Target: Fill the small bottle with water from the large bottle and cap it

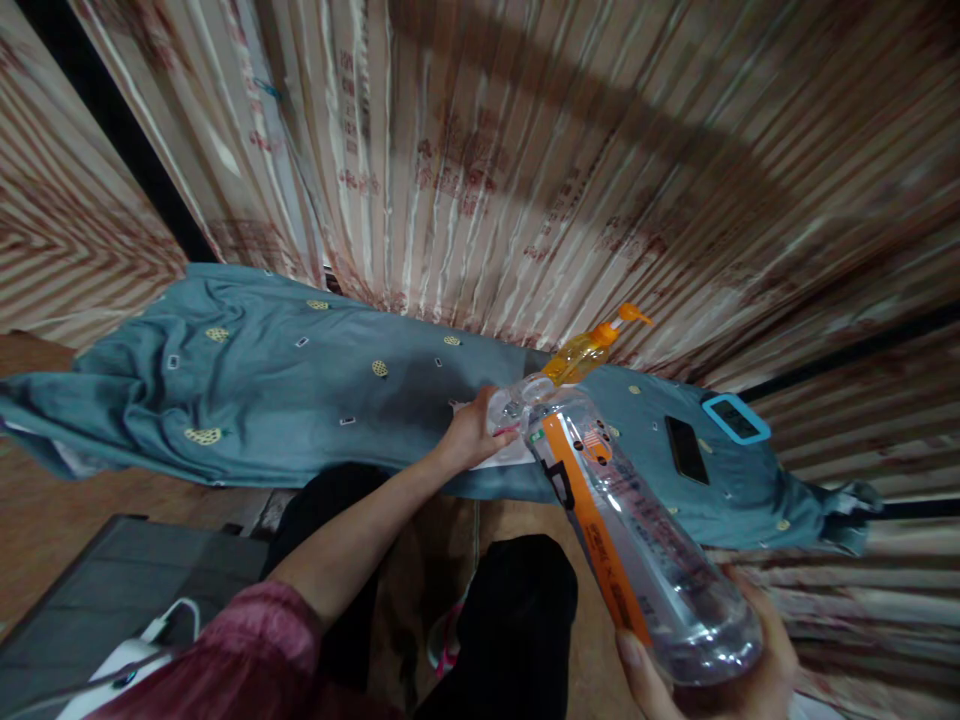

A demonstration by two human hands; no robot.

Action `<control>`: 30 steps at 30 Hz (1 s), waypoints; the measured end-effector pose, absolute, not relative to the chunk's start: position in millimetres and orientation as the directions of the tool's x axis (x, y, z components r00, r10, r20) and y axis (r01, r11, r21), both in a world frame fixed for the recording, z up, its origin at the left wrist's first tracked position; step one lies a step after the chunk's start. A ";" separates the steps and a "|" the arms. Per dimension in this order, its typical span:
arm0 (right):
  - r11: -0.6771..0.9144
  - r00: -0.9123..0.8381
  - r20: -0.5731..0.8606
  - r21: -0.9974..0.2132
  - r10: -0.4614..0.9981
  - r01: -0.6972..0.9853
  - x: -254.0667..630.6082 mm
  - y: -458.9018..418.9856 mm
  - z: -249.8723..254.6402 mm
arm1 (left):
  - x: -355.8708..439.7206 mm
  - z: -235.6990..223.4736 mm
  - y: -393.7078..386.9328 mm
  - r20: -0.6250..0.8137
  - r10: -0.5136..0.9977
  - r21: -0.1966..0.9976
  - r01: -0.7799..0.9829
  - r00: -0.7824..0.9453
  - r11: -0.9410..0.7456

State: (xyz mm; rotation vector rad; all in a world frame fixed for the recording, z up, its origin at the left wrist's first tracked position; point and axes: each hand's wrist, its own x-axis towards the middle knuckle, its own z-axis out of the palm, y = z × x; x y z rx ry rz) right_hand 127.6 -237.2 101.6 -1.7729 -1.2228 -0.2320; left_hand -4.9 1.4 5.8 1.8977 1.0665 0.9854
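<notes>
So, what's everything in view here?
big bottle: one, clear and orange, foreground
vessel: one, clear, centre
pump bottle: one, amber, centre
phone: one, black, right
framed device: one, blue, right
cloth: one, teal, underneath
sheet: one, white, centre
sheeting: uncounted, beige, behind
bars: several, black, behind
block: one, grey, left
cabled gadget: one, white, left
floor: one, brown, below
shoe: one, pink, below
sleeve: one, maroon, left
trousered legs: two, black, below
left hand: one, bare, holding vessel
right hand: one, bare, holding big bottle
</notes>
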 end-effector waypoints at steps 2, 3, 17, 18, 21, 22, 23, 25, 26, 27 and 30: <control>-0.059 0.470 0.612 -0.569 0.635 0.820 129.5 -236.9 101.1 | -5.3 5.7 1.3 0.274 0.893 0.869 0.306 0.356 -0.388; -0.057 0.464 0.618 -0.561 0.635 0.826 130.6 -236.6 100.7 | -5.5 6.1 1.4 0.277 0.893 0.873 0.296 0.354 -0.388; -0.017 0.505 0.578 -0.647 0.641 0.762 134.9 -238.8 92.5 | -5.9 12.5 3.8 0.243 0.921 0.866 0.360 0.306 -0.348; -0.012 0.503 0.580 -0.647 0.640 0.762 135.8 -239.3 91.9 | -6.1 12.6 3.9 0.246 0.920 0.864 0.361 0.306 -0.351; -0.005 0.490 0.587 -0.637 0.644 0.771 138.8 -239.5 89.6 | -6.2 12.7 4.5 0.237 0.922 0.860 0.376 0.306 -0.346; 0.005 0.474 0.602 -0.622 0.642 0.783 140.1 -239.5 88.4 | -6.1 12.7 4.8 0.229 0.922 0.859 0.381 0.312 -0.342; 0.015 0.455 0.622 -0.601 0.638 0.799 141.7 -239.7 87.1 | -5.9 12.8 5.0 0.221 0.922 0.860 0.382 0.319 -0.338; 0.019 0.428 0.649 -0.563 0.629 0.826 145.5 -240.6 83.8 | -5.5 13.1 5.3 0.208 0.920 0.866 0.375 0.333 -0.332; 0.011 0.425 0.653 -0.553 0.627 0.833 147.7 -241.3 82.2 | -5.3 13.4 5.4 0.206 0.918 0.868 0.369 0.338 -0.331; -0.001 0.430 0.651 -0.551 0.626 0.835 149.9 -242.0 80.9 | -5.2 13.7 5.4 0.209 0.917 0.870 0.365 0.339 -0.333; -0.019 0.443 0.634 -0.559 0.634 0.829 154.8 -243.2 79.6 | -5.0 13.8 5.3 0.222 0.913 0.865 0.362 0.342 -0.346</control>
